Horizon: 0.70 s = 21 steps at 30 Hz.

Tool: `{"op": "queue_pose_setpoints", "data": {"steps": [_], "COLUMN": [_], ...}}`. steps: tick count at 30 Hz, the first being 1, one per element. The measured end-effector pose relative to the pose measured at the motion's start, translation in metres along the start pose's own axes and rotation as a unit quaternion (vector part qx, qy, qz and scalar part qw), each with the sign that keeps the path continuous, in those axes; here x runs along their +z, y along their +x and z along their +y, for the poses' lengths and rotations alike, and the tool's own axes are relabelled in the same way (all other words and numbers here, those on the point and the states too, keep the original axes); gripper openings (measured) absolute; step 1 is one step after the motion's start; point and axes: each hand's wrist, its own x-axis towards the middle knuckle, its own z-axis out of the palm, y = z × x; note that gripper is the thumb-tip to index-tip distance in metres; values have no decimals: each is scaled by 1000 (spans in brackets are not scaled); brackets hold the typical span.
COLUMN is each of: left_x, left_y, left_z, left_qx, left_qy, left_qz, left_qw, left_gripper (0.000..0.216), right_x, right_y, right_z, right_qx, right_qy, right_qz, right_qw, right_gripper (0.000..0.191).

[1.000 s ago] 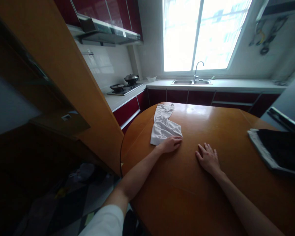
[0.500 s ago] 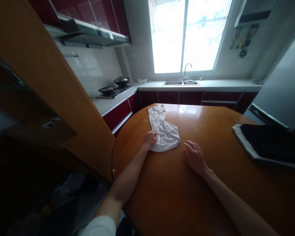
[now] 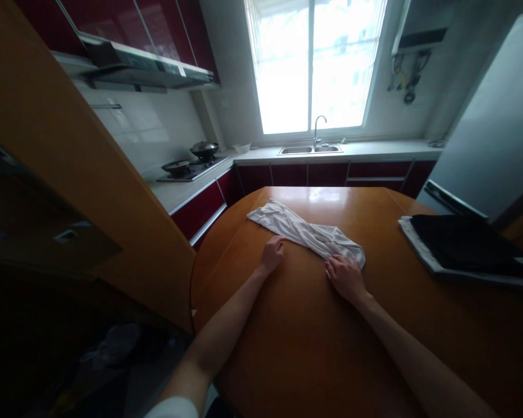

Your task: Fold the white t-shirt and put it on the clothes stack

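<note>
the light grey garment (image 3: 307, 231) slants over the wooden table (image 3: 296, 348), from far left to its nearer right end. my left hand (image 3: 273, 253) is half curled by its near edge; whether it pinches any fabric, i cannot tell. my right hand (image 3: 345, 276) lies on the right end, fingers bent, grip unclear. i judge it only roughly laid out, creases not yet flattened; the black cloth (image 3: 457, 242) at right looks stacked flat.

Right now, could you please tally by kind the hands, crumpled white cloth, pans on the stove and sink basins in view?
Left hand plus right hand: 2
White cloth: 1
Pans: 2
Sink basins: 2
Total: 7
</note>
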Motion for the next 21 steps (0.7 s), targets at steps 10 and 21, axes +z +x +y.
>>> {"op": "queue_pose_setpoints", "data": {"steps": [10, 21], "left_x": [-14, -23], "left_y": [14, 27], "left_z": [-41, -54], "left_qx": [-86, -180], "left_qy": [119, 229], "left_qz": [3, -119], "left_qw": [989, 949], "left_gripper": [41, 57], "right_x": [1, 3], "right_y": [2, -4], "right_z": [23, 16], "right_qx": [131, 174], "right_qy": [-79, -103], "right_qz": [89, 69], "right_qw": [984, 977], "right_gripper": [49, 53]}}
